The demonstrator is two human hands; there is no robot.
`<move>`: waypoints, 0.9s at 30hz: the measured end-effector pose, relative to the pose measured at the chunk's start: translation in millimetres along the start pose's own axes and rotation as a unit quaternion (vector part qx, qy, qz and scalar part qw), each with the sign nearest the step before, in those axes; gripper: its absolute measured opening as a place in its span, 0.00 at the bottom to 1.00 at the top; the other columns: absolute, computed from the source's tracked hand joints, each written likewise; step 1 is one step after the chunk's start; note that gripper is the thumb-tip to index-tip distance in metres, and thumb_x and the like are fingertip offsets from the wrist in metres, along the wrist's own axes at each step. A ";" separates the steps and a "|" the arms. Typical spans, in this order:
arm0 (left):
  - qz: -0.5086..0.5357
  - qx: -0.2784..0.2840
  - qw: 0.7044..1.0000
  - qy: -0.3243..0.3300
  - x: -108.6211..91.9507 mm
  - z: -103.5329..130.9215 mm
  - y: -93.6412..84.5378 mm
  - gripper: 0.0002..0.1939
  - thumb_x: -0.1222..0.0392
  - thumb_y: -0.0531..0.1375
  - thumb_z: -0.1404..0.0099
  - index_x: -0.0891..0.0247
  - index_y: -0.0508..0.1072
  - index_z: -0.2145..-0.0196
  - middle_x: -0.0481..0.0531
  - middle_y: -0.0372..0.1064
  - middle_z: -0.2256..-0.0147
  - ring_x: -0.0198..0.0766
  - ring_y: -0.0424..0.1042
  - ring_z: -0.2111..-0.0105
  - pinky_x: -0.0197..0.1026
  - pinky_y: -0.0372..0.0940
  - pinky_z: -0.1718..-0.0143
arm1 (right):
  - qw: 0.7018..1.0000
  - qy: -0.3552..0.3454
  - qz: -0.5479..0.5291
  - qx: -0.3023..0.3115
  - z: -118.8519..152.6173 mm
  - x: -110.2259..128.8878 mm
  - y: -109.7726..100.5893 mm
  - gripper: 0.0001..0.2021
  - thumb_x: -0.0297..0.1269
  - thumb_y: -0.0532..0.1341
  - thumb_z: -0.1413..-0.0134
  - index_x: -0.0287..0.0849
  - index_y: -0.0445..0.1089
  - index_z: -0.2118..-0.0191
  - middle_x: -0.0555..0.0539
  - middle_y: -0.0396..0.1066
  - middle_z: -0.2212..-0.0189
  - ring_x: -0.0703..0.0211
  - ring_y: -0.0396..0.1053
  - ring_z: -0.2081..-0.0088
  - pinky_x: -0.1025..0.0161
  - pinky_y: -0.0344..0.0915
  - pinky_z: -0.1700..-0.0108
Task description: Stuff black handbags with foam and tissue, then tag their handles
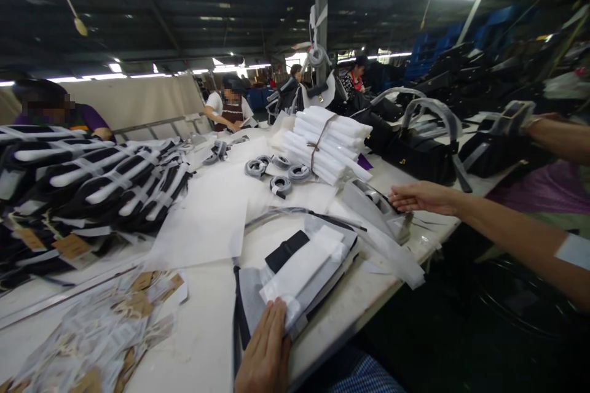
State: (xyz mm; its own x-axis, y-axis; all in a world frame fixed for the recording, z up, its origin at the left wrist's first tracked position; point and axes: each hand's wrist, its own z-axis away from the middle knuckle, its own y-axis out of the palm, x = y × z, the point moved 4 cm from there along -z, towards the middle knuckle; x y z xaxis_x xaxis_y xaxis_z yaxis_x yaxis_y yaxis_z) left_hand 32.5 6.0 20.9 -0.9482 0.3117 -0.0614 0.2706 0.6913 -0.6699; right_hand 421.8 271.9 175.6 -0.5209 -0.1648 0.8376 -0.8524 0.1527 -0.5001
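Likely soft, light: flat black-and-grey bag (251, 290) on white bench (203, 313), under slick-looking white packing sheet (304, 273); I'd take bag by edges. My left grip (270, 344) rests flat, unclasped; right grip (421, 198) at grey boxy dispenser (399, 227), can't tell.

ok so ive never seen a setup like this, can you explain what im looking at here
There is no machine, just a person's two bare hands, in one picture taken by a camera worn on their head, looking forward and down. The left hand rests on a white packet lying on a flat grey and black bag. The right hand reaches to a grey holder; whether its fingers grip anything is unclear.

Also on the white table are coiled grey cords, a tied bundle of white rolls, a pile of tags and a heap of black, white-wrapped items. The arm at the upper right belongs to someone else.
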 end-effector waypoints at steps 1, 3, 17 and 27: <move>-0.001 0.001 1.000 -0.002 -0.7 -0.2 -0.5 0.33 0.73 0.53 0.31 0.62 0.52 0.31 0.54 0.72 0.44 0.40 0.75 0.49 0.36 0.69 0.45 | 0.998 0.034 -0.016 0.045 4.5 -3.6 0.1 0.13 0.35 0.66 0.46 0.26 0.77 0.71 0.32 0.78 0.72 0.58 0.77 0.73 0.66 0.70 0.69; -0.002 0.008 1.000 -0.003 -1.8 -0.4 -1.1 0.33 0.73 0.54 0.31 0.62 0.52 0.31 0.55 0.71 0.44 0.41 0.75 0.49 0.37 0.68 0.45 | 0.989 0.093 -0.052 0.105 16.5 -10.7 -3.9 0.14 0.38 0.62 0.40 0.29 0.78 0.67 0.28 0.78 0.65 0.55 0.78 0.69 0.63 0.73 0.66; 0.011 0.009 1.000 -0.008 -2.5 -5.7 -6.7 0.33 0.71 0.54 0.30 0.60 0.53 0.31 0.52 0.71 0.43 0.40 0.75 0.49 0.35 0.68 0.45 | 0.966 0.222 -0.081 0.107 101.0 -83.4 -24.6 0.11 0.46 0.66 0.49 0.44 0.80 0.66 0.33 0.79 0.60 0.49 0.79 0.64 0.62 0.76 0.62; 0.017 0.013 1.000 -0.013 -2.9 -3.7 -5.6 0.31 0.71 0.54 0.30 0.61 0.55 0.32 0.52 0.71 0.43 0.40 0.74 0.47 0.36 0.64 0.41 | 0.974 -0.042 0.221 0.039 101.0 -92.9 -32.3 0.06 0.38 0.64 0.46 0.49 0.79 0.63 0.40 0.79 0.57 0.40 0.75 0.54 0.48 0.69 0.48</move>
State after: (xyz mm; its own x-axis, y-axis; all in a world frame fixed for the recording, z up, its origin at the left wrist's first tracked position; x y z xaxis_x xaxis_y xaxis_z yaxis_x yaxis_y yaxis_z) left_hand 34.3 3.6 27.6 -0.9428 0.3168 -0.1039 0.2984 0.6630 -0.6865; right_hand 493.1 183.8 91.7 -0.8369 -0.1799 0.5170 -0.5430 0.1530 -0.8257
